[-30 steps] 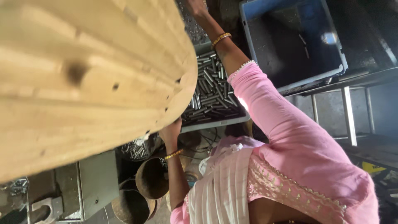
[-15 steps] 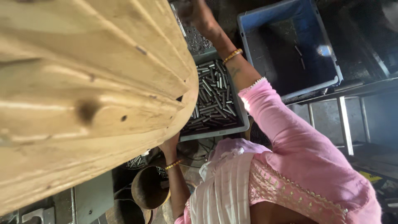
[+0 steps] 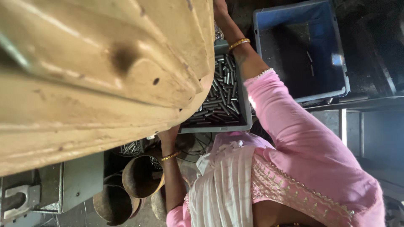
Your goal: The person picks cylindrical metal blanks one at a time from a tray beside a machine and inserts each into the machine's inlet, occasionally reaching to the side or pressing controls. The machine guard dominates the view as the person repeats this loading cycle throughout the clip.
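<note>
A grey tray (image 3: 247,120) holds several short metal pins (image 3: 223,94). My right hand (image 3: 219,9) reaches past the tray's far end at the top edge; a gold bangle sits on the wrist and a pink sleeve covers the arm. Its fingers are cut off by the frame and the wood. My left hand (image 3: 168,136), also with a gold bangle, is at the tray's near corner, its fingers hidden behind a large pale wooden board (image 3: 105,75). What either hand holds is not visible.
A blue plastic crate (image 3: 294,25) with a few pins stands beside the grey tray on a metal-framed table. Round rusty metal bowls (image 3: 141,176) and a grey metal block (image 3: 80,180) lie below the wooden board.
The view has shifted, so more of the grey tray and the pins shows. My right arm stays stretched over the tray; my left hand stays at its near corner.
</note>
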